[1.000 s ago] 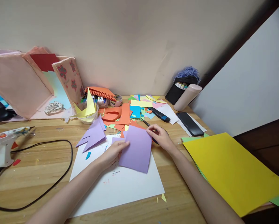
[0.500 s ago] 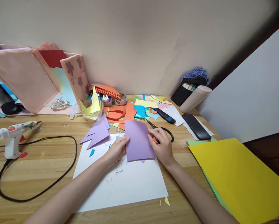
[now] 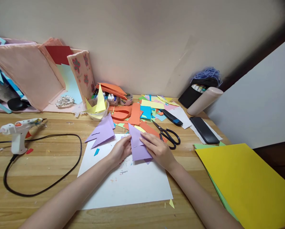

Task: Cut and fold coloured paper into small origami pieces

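Note:
A purple paper piece (image 3: 137,147) lies folded on a white sheet (image 3: 125,178) in the middle of the wooden desk. My left hand (image 3: 119,151) pinches its left edge with curled fingers. My right hand (image 3: 156,149) presses down on its right part, fingers laid over the fold. Black-handled scissors (image 3: 169,135) lie just right of my right hand. More purple cut shapes (image 3: 101,131) rest to the upper left of the sheet.
A glue gun (image 3: 18,132) with a looping black cable (image 3: 44,165) stands at left. Coloured paper scraps (image 3: 142,111), markers and a bowl (image 3: 96,113) crowd the back. A black phone (image 3: 204,129), a cutter (image 3: 171,116), and a yellow sheet (image 3: 247,181) lie at right.
The purple sheet has been folded over and looks narrower, with a pointed top. My right hand moved from its far corner onto the fold; the scissors beneath it are uncovered.

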{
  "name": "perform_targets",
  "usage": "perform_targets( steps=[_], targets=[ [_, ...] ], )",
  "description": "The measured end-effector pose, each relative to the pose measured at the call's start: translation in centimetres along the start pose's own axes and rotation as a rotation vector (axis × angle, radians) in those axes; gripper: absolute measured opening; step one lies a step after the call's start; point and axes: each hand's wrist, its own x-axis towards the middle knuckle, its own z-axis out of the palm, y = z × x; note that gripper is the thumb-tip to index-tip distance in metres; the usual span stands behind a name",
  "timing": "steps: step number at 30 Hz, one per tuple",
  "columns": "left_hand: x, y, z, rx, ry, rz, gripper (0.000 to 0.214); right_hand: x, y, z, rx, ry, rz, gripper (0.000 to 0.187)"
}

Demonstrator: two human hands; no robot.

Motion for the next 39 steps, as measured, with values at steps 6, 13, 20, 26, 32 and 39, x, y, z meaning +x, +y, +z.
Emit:
perform_targets(
  steps=[6,13,20,26,32,39],
  targets=[
    [0.0,0.0,-0.1,0.015,-0.03,0.009,0.029,-0.1,-0.2,0.4,-0.029,0.01,-0.019,0.036],
    [-0.3,0.0,0.1,0.089,-0.034,0.049,0.024,0.3,-0.5,0.4,-0.07,0.027,-0.035,0.032],
    [-0.1,-0.2,-0.2,0.157,-0.066,0.058,0.027,0.4,-1.0,0.3,0.046,0.037,0.023,0.035],
    [-0.3,-0.2,0.0,0.224,-0.044,0.037,0.029,0.4,-1.2,-0.2,0.497,0.165,0.43,0.022],
    [-0.4,-0.3,-0.1,0.373,-0.01,0.026,0.037,0.5,0.5,-0.9,0.948,-0.046,0.88,0.028],
    [-0.5,-0.6,-0.1,0.544,0.017,0.08,0.041,0.3,1.1,-1.3,1.044,-0.172,0.891,0.035]
  ],
)
